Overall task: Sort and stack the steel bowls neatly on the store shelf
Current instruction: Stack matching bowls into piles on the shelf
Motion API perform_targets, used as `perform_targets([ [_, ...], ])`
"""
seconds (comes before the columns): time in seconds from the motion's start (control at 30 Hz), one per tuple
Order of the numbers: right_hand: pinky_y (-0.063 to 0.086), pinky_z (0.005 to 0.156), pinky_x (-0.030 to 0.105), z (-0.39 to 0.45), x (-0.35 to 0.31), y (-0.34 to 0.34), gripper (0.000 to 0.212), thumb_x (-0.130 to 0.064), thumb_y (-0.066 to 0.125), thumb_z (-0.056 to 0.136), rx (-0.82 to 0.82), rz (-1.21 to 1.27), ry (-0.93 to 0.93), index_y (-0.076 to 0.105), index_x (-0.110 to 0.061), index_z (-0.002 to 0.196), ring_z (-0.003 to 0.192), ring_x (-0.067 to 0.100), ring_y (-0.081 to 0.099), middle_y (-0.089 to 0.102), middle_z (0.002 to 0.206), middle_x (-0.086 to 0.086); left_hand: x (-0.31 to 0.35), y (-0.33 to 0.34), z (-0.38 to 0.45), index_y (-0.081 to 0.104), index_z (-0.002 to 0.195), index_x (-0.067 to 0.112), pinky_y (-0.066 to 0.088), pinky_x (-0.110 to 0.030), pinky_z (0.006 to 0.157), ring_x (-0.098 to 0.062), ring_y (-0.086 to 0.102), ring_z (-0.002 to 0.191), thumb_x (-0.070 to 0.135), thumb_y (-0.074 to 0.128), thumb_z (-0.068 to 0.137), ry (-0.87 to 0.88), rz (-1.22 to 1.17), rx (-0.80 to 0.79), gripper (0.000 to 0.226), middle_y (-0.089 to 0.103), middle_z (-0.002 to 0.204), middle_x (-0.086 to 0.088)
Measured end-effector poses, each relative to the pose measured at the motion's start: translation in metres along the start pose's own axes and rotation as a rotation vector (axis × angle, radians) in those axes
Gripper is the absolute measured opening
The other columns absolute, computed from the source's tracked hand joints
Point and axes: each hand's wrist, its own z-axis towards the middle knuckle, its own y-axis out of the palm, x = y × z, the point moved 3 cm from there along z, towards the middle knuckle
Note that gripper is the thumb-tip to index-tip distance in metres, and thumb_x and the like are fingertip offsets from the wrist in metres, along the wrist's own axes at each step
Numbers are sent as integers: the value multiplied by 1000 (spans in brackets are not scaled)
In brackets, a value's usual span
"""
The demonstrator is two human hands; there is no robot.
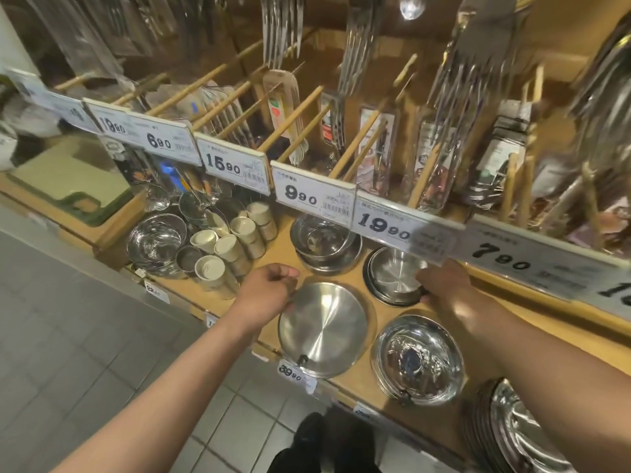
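- Landmark: brushed steel plate-bowl (pixel 322 327), lying at the front edge of the wooden shelf (pixel 372 303) and overhanging it slightly.
- Left hand (pixel 269 290): at the landmark's far-left rim, fingers curled; whether they pinch the rim or merely touch it cannot be told.
- Right hand (pixel 444 285): right of the landmark, at the near rim of the shallow steel bowl stack (pixel 392 276); its fingertips are hidden, so its hold cannot be told.
- Other steel ware: nested deep bowls (pixel 324 242) behind the landmark; mirror-polished bowl stack (pixel 418 356) just right of it; a further polished stack (pixel 512 428) farther right; large polished bowl (pixel 155 242) well left, beyond the cream cups (pixel 223 247).
- Handling (judged): thin steel, light, rigid and slick; not fragile but prone to denting, scratching and clattering. Best grasped at the rolled rim, thumb above and fingers below.
- Clearance: the price-tag rail (pixel 382 221) overhangs the rear stacks, so lifts there should come forward first; bare wood lies between stacks; the front edge drops to the tiled floor (pixel 85 336).
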Motion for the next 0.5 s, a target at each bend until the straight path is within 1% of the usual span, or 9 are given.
perform_targets([
  [0.07, 48, 66, 26, -1, -3, -3, 23, -14, 50, 103, 52, -55, -21, 55, -7, 81, 71, 20, 57, 60, 86, 9, 5, 2, 3, 68, 104, 11, 59, -37, 85, -15, 61, 85, 10, 54, 101, 13, 4, -21, 15, 65, 93, -6],
  [0.17, 51, 97, 36, -15, -10, -5, 25, -17, 46, 104, 89, -155, -52, 62, -7, 120, 108, 29, 65, 67, 120, 13, 11, 2, 7, 69, 97, 17, 61, -35, 84, -14, 63, 87, 11, 55, 100, 41, 24, -69, 15, 67, 93, -4],
  [0.2, 53, 97, 40, -17, -7, -3, 28, -16, 48, 103, 86, -158, -68, 62, -4, 125, 109, 32, 67, 68, 123, 16, 13, 1, 9, 69, 95, 18, 61, -35, 84, -14, 63, 87, 11, 56, 100, 53, 33, -80, 16, 67, 92, -3],
  [0.27, 61, 82, 43, -19, -4, -1, 28, -14, 53, 102, 119, -107, -95, 62, 1, 124, 90, 34, 74, 72, 113, 21, 16, -1, 12, 68, 94, 20, 60, -31, 79, -13, 62, 88, 12, 56, 100, 72, 43, -93, 15, 66, 93, -2],
  [0.33, 59, 57, 29, -20, 1, -1, 27, -17, 56, 102, 162, -48, -77, 62, -2, 123, 63, 22, 70, 74, 104, 18, 19, -2, 16, 67, 95, 20, 59, -26, 73, -13, 62, 89, 13, 56, 100, 87, 49, -107, 15, 66, 95, -1],
  [0.37, 56, 52, 26, -21, 3, 0, 27, -17, 56, 102, 176, -20, -65, 62, -3, 124, 61, 18, 67, 74, 107, 17, 20, -2, 18, 68, 96, 21, 59, -27, 74, -13, 62, 90, 13, 56, 100, 93, 60, -113, 14, 66, 96, 0],
  [0.4, 58, 56, 28, -20, 4, 0, 28, -14, 57, 101, 171, 41, -58, 61, -1, 125, 69, 22, 68, 71, 115, 20, 21, -1, 21, 68, 97, 21, 60, -30, 77, -14, 63, 90, 14, 56, 99, 98, 77, -118, 14, 66, 96, 0],
  [0.47, 59, 83, 41, -21, 3, -2, 34, -7, 55, 99, 189, 114, -62, 56, 5, 131, 103, 36, 66, 61, 128, 27, 24, 3, 25, 69, 101, 19, 59, -33, 82, -15, 62, 88, 14, 56, 99, 109, 113, -142, 14, 66, 95, 0],
  [0.5, 55, 93, 42, -23, 3, -5, 32, -8, 51, 100, 212, 79, -47, 58, 5, 128, 111, 39, 63, 61, 127, 26, 25, 8, 28, 68, 104, 16, 59, -34, 81, -14, 62, 85, 13, 55, 99, 114, 128, -162, 15, 65, 94, -1],
])
